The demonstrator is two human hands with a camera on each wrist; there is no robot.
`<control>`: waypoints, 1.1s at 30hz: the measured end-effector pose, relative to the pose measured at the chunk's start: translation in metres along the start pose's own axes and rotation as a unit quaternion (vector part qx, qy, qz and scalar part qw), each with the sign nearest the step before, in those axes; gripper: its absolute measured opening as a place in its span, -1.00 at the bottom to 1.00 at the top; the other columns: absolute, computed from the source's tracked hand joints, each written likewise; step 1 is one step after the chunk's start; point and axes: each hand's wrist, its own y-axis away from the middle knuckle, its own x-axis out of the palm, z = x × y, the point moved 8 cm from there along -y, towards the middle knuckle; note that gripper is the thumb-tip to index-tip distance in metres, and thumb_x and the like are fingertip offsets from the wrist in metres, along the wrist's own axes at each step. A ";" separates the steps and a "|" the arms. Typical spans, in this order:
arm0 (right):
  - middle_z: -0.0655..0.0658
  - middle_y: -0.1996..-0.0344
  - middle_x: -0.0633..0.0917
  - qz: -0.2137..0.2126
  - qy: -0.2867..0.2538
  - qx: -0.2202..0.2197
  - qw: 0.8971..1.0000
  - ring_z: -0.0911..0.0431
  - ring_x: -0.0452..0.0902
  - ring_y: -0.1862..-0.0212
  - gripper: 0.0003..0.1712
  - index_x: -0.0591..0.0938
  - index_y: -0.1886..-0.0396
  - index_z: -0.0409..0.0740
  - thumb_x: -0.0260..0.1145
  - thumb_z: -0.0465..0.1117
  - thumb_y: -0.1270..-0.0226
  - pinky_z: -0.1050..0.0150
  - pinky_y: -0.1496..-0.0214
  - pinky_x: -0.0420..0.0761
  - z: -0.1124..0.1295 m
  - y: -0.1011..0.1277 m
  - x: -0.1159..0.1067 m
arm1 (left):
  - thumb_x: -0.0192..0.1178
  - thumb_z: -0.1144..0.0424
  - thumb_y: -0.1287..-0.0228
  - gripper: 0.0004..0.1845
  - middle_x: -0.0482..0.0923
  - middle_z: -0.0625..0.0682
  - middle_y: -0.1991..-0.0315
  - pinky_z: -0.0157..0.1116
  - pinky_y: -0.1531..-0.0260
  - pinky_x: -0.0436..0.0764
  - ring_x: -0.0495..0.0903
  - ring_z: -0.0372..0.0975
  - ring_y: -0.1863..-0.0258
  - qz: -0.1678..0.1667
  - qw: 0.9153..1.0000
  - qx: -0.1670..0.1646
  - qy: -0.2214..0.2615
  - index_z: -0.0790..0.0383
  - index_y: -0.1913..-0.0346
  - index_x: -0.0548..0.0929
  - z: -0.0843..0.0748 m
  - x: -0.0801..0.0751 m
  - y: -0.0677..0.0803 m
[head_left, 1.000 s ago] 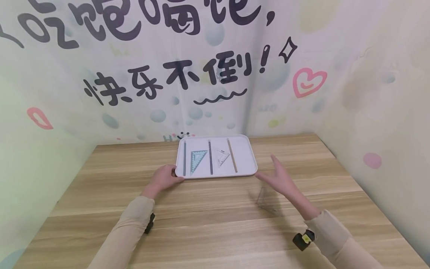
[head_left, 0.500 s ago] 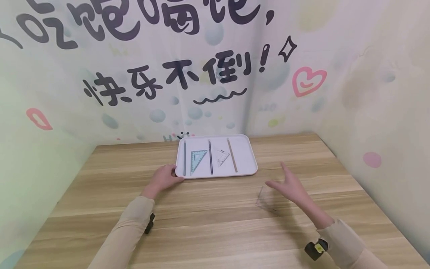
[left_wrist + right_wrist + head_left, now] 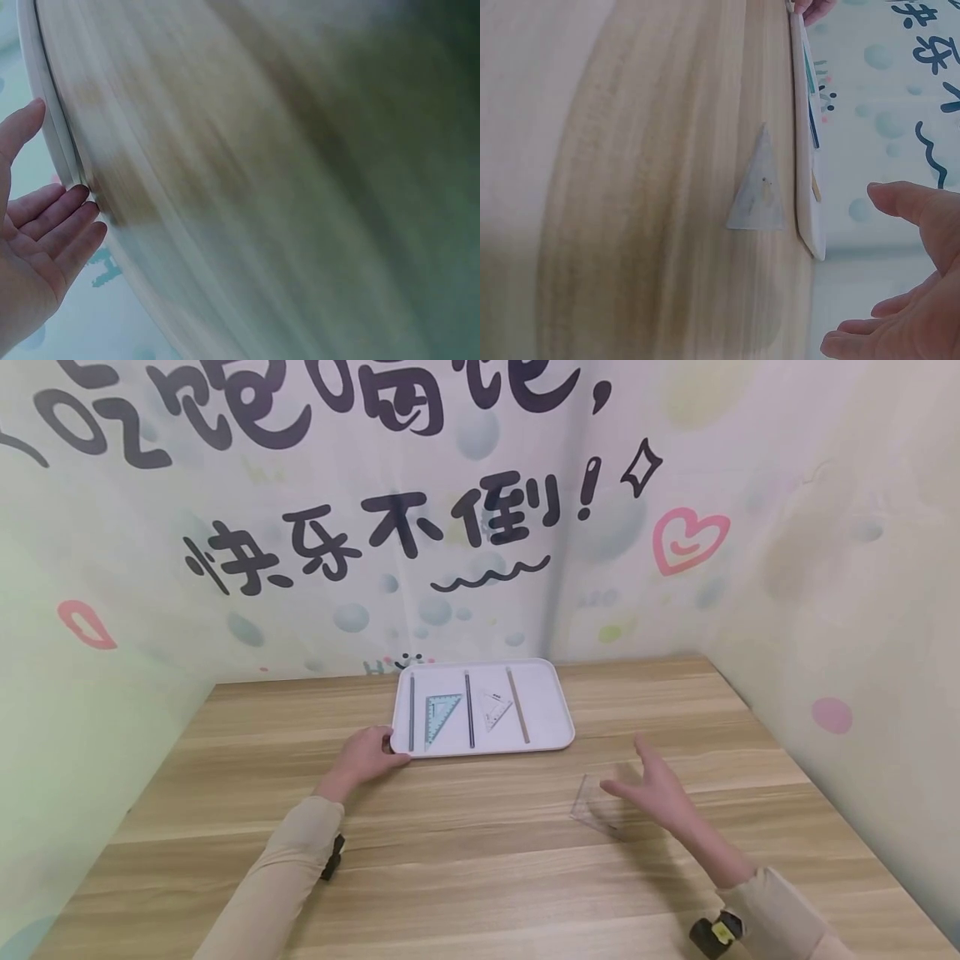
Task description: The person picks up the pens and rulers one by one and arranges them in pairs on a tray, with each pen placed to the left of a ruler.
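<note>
A white tray [image 3: 551, 710] lies at the far middle of the wooden table. In it lie a dark ruler [image 3: 411, 714], a teal set square [image 3: 439, 717], a second dark ruler [image 3: 469, 710], a small clear set square [image 3: 495, 710] and a wooden ruler [image 3: 517, 706]. My left hand [image 3: 372, 753] rests with straight fingers [image 3: 64, 225] against the tray's near left corner [image 3: 56, 135]. My right hand [image 3: 647, 781] hovers open with its fingers spread, just right of a clear triangular set square [image 3: 594, 808] that lies flat on the table. The right wrist view shows that triangle [image 3: 759, 187] beside the tray's edge [image 3: 804, 150].
Printed walls close the table [image 3: 465, 852] in at the back, left and right. Bare wood lies in front of the tray and on both sides. A dark band sits on each beige sleeve.
My right hand has drawn back from the tray's right edge, toward me and to the right, and now hovers beside the clear triangle. The left hand has stayed at the tray's corner.
</note>
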 end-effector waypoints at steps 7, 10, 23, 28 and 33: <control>-0.57 -0.25 0.06 0.003 0.013 -0.002 1.000 -0.38 -0.04 -0.27 0.08 -0.09 -0.29 -0.57 0.35 -0.06 -0.08 -0.19 -0.21 0.07 -0.003 0.005 0.010 | 0.33 0.08 0.02 -0.68 0.32 -0.02 0.62 -0.31 0.53 0.24 0.28 -0.22 0.55 0.002 1.000 -0.005 -0.002 0.26 0.47 0.48 0.000 -0.001 0.001; -0.60 -0.22 0.10 0.006 0.018 0.004 1.000 -0.40 0.00 -0.25 0.05 -0.04 -0.26 -0.62 0.35 -0.07 -0.07 -0.19 -0.20 0.10 -0.004 0.006 0.014 | 0.33 0.07 0.02 -0.67 0.31 -0.02 0.62 -0.31 0.53 0.24 0.28 -0.22 0.56 0.002 1.000 -0.003 -0.004 0.24 0.49 0.47 0.000 -0.001 0.001; -0.60 -0.17 0.19 0.016 0.053 0.001 0.998 -0.40 0.10 -0.21 0.08 0.05 -0.23 -0.63 0.43 -0.06 0.05 -0.15 -0.19 0.16 -0.010 0.006 0.031 | 0.33 0.07 0.02 -0.69 0.34 -0.02 0.62 -0.31 0.53 0.25 0.29 -0.22 0.56 0.006 1.000 -0.004 0.000 0.24 0.47 0.49 -0.001 0.000 0.001; -0.60 -0.15 0.23 0.007 0.059 -0.018 0.998 -0.40 0.14 -0.19 0.07 0.09 -0.20 -0.64 0.46 -0.10 0.11 -0.16 -0.18 0.17 -0.007 0.007 0.034 | 0.33 0.08 0.02 -0.69 0.33 -0.02 0.62 -0.31 0.54 0.25 0.28 -0.22 0.56 0.007 1.000 -0.007 0.002 0.24 0.48 0.48 0.000 0.001 0.000; -0.59 -0.13 0.28 -0.007 0.069 -0.045 0.997 -0.38 0.19 -0.18 0.08 0.13 -0.19 -0.65 0.49 -0.10 0.16 -0.14 -0.17 0.20 -0.002 0.007 0.040 | 0.33 0.08 0.02 -0.68 0.31 -0.02 0.63 -0.31 0.54 0.24 0.27 -0.23 0.56 0.007 1.000 -0.012 0.003 0.24 0.49 0.47 0.001 0.001 0.000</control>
